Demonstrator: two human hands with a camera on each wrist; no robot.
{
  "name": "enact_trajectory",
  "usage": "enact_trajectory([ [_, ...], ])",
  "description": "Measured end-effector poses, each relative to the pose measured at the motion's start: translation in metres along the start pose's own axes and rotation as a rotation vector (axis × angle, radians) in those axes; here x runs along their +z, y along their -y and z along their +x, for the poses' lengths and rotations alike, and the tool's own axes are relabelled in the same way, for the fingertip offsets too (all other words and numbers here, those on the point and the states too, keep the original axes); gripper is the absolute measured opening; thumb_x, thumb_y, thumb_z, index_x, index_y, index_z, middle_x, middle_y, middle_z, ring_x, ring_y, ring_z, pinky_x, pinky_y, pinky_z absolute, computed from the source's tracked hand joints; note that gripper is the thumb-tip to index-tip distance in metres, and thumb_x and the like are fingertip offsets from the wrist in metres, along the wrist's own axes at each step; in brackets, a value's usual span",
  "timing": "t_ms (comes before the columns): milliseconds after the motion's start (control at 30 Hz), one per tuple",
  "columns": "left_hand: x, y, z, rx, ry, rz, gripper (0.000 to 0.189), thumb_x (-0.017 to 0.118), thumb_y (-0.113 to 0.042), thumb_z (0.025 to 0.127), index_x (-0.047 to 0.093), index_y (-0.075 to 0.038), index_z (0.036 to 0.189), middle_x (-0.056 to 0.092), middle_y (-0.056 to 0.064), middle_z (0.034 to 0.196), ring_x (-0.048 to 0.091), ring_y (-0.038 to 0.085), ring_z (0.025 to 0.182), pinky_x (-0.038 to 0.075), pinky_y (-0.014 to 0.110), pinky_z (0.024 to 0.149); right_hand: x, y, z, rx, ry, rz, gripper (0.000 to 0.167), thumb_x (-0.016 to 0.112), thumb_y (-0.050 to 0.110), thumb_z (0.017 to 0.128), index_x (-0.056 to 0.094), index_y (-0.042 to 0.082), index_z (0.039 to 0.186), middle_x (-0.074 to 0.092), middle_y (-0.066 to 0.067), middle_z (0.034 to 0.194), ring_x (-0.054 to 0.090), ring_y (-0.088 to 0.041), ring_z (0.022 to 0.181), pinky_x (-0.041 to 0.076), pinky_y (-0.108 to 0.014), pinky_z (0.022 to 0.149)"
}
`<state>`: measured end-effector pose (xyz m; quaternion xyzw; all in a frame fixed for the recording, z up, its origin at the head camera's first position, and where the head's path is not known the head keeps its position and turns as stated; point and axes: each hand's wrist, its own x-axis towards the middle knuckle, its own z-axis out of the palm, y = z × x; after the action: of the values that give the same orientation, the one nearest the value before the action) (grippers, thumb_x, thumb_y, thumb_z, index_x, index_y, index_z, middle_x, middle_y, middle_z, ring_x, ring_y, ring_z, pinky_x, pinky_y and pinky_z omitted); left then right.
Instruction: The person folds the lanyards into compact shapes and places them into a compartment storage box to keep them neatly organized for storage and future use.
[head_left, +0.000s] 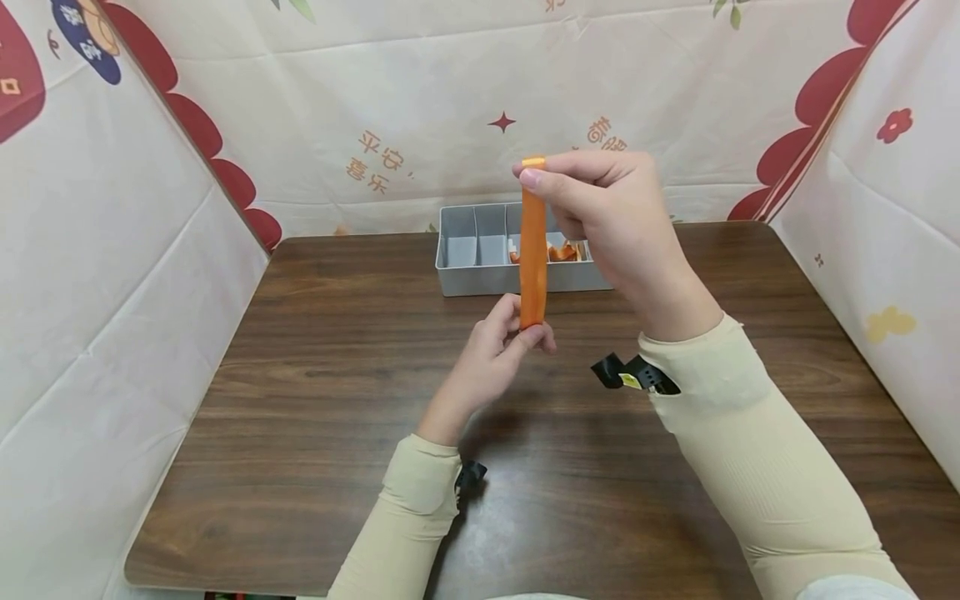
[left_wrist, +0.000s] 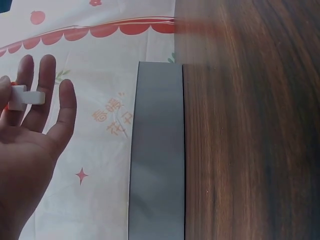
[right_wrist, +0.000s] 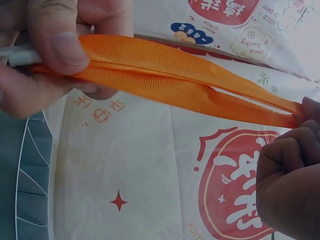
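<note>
An orange ribbon strap [head_left: 533,258], doubled into a narrow loop, is stretched upright between both hands above the table. My right hand [head_left: 626,208] pinches its folded top end between thumb and fingertips. Lower down, my left hand [head_left: 483,358] grips the bottom end with thumb and index finger. A white plastic piece [left_wrist: 31,97] pokes out between the left hand's fingers in the left wrist view. In the right wrist view, a slit of light shows between the strap's two layers [right_wrist: 175,82], with the right hand [right_wrist: 292,167] at the far end.
A grey compartment box [head_left: 480,282] stands at the back of the brown wooden table [head_left: 315,433]. Orange and white pieces [head_left: 566,252] lie in its right compartments. Printed white cloth [head_left: 450,83] walls in the back and sides.
</note>
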<state>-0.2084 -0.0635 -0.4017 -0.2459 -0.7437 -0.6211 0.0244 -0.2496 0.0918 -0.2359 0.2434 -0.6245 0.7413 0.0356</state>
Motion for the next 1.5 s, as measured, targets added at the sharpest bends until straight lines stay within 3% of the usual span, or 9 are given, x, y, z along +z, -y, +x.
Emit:
enact_trajectory([
  [367, 0.001, -0.002, 0.0, -0.002, -0.085, -0.216, 0.009, 0.073, 0.0, 0.098, 0.066, 0.006, 0.096, 0.077, 0.026, 0.11, 0.075, 0.035, 0.109, 0.061, 0.029, 0.097, -0.002, 0.002, -0.001, -0.001, 0.007, 0.012, 0.012, 0.081, 0.007, 0.093, 0.084, 0.0, 0.102, 0.039, 0.001, 0.059, 0.019, -0.02, 0.054, 0.012, -0.034, 0.056],
  [600, -0.001, 0.002, 0.0, 0.056, -0.156, -0.361, 0.008, 0.074, 0.019, 0.087, 0.066, 0.018, 0.089, 0.075, -0.008, 0.092, 0.072, 0.013, 0.094, 0.059, 0.023, 0.086, -0.005, 0.008, -0.002, 0.038, 0.021, 0.103, 0.011, 0.079, 0.005, 0.094, 0.083, -0.003, 0.1, 0.044, 0.0, 0.061, 0.018, -0.018, 0.054, 0.01, -0.032, 0.056],
  [767, -0.002, 0.005, 0.002, 0.088, -0.248, -0.342, 0.012, 0.075, 0.02, 0.085, 0.067, 0.017, 0.094, 0.072, -0.012, 0.094, 0.067, 0.008, 0.093, 0.058, 0.021, 0.085, -0.005, 0.014, -0.005, 0.003, 0.034, 0.08, 0.011, 0.079, 0.004, 0.093, 0.083, -0.003, 0.1, 0.048, -0.002, 0.062, 0.021, -0.018, 0.052, 0.011, -0.033, 0.055],
  [900, -0.004, 0.004, 0.003, 0.023, -0.273, -0.368, 0.02, 0.076, 0.017, 0.087, 0.068, 0.018, 0.105, 0.073, -0.012, 0.091, 0.068, 0.007, 0.082, 0.058, 0.02, 0.076, -0.005, 0.013, -0.008, -0.051, 0.042, 0.066, 0.008, 0.078, 0.0, 0.092, 0.083, -0.004, 0.096, 0.058, -0.005, 0.068, 0.022, -0.019, 0.051, 0.013, -0.033, 0.055],
  [1067, -0.004, 0.003, 0.003, -0.064, -0.214, -0.339, 0.022, 0.075, 0.006, 0.094, 0.069, 0.016, 0.113, 0.078, 0.001, 0.086, 0.074, 0.008, 0.076, 0.061, 0.027, 0.074, -0.004, 0.009, -0.008, -0.077, 0.018, 0.038, 0.007, 0.078, -0.001, 0.092, 0.084, -0.001, 0.093, 0.055, -0.003, 0.065, 0.022, -0.02, 0.052, 0.014, -0.033, 0.053],
  [1200, -0.001, 0.003, 0.004, -0.058, -0.142, -0.242, 0.018, 0.068, -0.003, 0.102, 0.071, 0.011, 0.114, 0.076, 0.022, 0.089, 0.076, 0.009, 0.078, 0.065, 0.045, 0.085, -0.004, 0.007, -0.007, -0.062, 0.009, 0.025, 0.006, 0.079, 0.001, 0.092, 0.084, -0.002, 0.092, 0.044, -0.001, 0.061, 0.022, -0.02, 0.054, 0.014, -0.034, 0.055],
  [1300, 0.002, 0.001, 0.005, -0.048, -0.106, -0.115, 0.02, 0.062, -0.009, 0.107, 0.071, 0.005, 0.118, 0.074, 0.025, 0.092, 0.075, 0.012, 0.083, 0.062, 0.055, 0.094, -0.004, 0.006, -0.007, -0.062, 0.008, 0.021, 0.006, 0.079, 0.001, 0.092, 0.084, -0.002, 0.092, 0.042, -0.001, 0.061, 0.022, -0.02, 0.055, 0.014, -0.034, 0.056],
  [1400, 0.005, -0.002, 0.005, -0.03, -0.06, -0.014, 0.023, 0.053, -0.013, 0.112, 0.067, 0.002, 0.121, 0.07, 0.02, 0.091, 0.073, 0.023, 0.084, 0.062, 0.043, 0.092, -0.004, 0.006, -0.007, -0.064, 0.002, 0.02, 0.007, 0.08, 0.002, 0.092, 0.084, -0.002, 0.095, 0.04, -0.001, 0.06, 0.022, -0.02, 0.054, 0.014, -0.033, 0.056],
  [1500, 0.008, -0.003, 0.006, 0.017, -0.009, -0.028, 0.022, 0.045, -0.014, 0.115, 0.056, 0.001, 0.127, 0.065, 0.019, 0.094, 0.068, 0.035, 0.081, 0.06, 0.03, 0.085, -0.003, 0.005, -0.006, -0.073, 0.007, 0.023, 0.008, 0.08, 0.003, 0.092, 0.084, -0.001, 0.097, 0.041, -0.001, 0.06, 0.022, -0.02, 0.053, 0.015, -0.032, 0.054],
])
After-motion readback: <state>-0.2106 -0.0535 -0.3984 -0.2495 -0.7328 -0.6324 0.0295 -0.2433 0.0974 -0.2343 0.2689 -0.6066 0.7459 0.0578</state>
